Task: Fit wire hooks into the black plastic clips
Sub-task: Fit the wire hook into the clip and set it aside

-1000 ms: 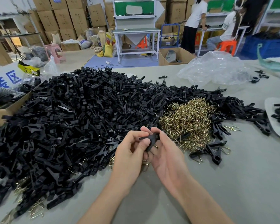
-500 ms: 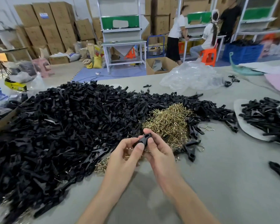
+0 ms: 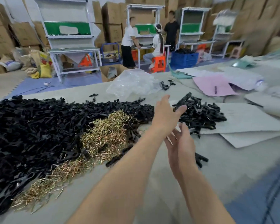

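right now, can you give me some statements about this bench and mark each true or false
1. The left hand is stretched out with straight fingers. True.
2. The right hand pinches a wire hook. False: it is open and holds nothing.
3. The brass wire hooks lie to the right of both hands. False: they lie to the left, against the large pile of black clips.
4. A smaller pile of clips rests on a pale sheet. True.
5. The clear plastic bag covers the hooks. False: it lies farther back on the table.
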